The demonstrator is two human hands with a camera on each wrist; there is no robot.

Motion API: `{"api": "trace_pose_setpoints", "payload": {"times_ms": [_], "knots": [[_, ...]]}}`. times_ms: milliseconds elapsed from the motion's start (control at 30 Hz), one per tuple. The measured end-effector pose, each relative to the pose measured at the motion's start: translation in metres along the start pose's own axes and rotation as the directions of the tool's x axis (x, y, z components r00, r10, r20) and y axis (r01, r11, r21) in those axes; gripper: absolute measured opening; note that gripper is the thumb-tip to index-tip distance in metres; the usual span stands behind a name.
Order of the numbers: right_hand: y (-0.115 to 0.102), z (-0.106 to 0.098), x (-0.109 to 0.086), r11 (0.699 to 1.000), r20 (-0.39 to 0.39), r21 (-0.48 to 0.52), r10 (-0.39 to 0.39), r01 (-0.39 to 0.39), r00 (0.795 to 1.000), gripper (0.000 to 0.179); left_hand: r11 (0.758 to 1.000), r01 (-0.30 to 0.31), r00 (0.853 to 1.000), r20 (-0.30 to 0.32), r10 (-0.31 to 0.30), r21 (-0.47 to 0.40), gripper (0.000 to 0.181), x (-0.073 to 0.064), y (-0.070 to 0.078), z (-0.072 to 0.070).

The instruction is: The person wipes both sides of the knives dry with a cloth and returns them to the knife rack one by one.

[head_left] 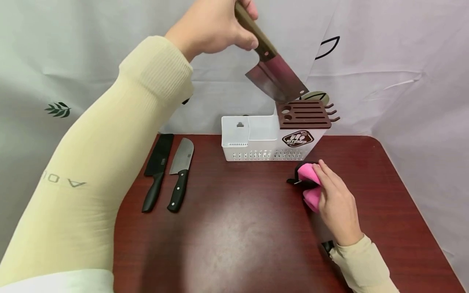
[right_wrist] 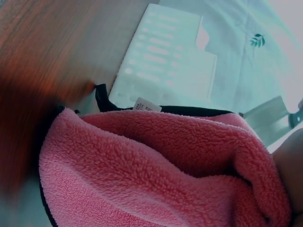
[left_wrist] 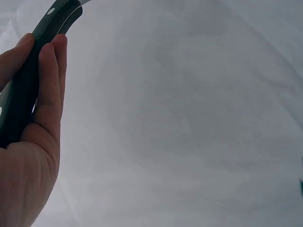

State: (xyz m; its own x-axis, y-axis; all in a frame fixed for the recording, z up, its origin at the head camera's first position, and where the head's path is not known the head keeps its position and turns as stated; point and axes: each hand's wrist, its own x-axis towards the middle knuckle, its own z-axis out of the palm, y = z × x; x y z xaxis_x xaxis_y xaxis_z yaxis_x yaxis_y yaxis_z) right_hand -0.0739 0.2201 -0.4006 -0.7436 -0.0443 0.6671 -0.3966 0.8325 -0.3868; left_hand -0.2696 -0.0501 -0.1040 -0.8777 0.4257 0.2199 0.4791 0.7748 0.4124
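My left hand [head_left: 214, 28] grips the brown handle of a broad-bladed kitchen knife [head_left: 280, 75] above the back of the table. Its blade slants down to the right, and the lower end overlaps the brown slotted top [head_left: 305, 120] of a white knife holder [head_left: 256, 154]. In the left wrist view, the fingers [left_wrist: 49, 90] wrap the riveted handle [left_wrist: 23, 90]. At the table's right side, my right hand [head_left: 338, 207] holds a folded pink fleece cloth [head_left: 312, 197] with black edging. The cloth [right_wrist: 142, 161] fills the right wrist view, showing a white label and hiding the fingers.
Left on the red-brown table [head_left: 234, 228] lie a black-bladed knife [head_left: 159, 156] and a steel-bladed knife [head_left: 184, 156] with a black handle, side by side. Small hooks [head_left: 332, 112] stick out from the holder's right side. A white curtain [head_left: 384, 61] hangs behind.
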Motion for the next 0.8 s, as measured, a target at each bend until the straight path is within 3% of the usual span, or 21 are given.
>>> {"api": "trace_pose_setpoints", "payload": {"times_ms": [100, 333, 567, 800], "knots": [[-0.001, 0.0, 0.0, 1.0, -0.006, 0.005, 0.0, 0.0, 1.0, 0.055, 1.0, 0.006, 1.0, 0.001, -0.006, -0.023, 0.042, 0.008, 0.01, 0.001], [-0.002, 0.001, -0.001, 1.0, -0.003, 0.012, -0.005, 0.006, 1.0, 0.054, 0.997, 0.011, 1.0, 0.007, -0.01, -0.071, 0.028, 0.024, 0.031, 0.015], [-0.002, -0.001, 0.0, 1.0, -0.005, 0.014, -0.007, 0.007, 1.0, 0.056, 0.999, -0.015, 1.0, -0.008, 0.015, -0.037, 0.042, 0.031, 0.05, 0.032], [-0.004, -0.001, 0.001, 1.0, -0.001, 0.024, -0.011, 0.011, 1.0, 0.056, 0.998, -0.066, 0.995, -0.068, 0.066, 0.01, 0.064, 0.035, 0.055, 0.054]]}}
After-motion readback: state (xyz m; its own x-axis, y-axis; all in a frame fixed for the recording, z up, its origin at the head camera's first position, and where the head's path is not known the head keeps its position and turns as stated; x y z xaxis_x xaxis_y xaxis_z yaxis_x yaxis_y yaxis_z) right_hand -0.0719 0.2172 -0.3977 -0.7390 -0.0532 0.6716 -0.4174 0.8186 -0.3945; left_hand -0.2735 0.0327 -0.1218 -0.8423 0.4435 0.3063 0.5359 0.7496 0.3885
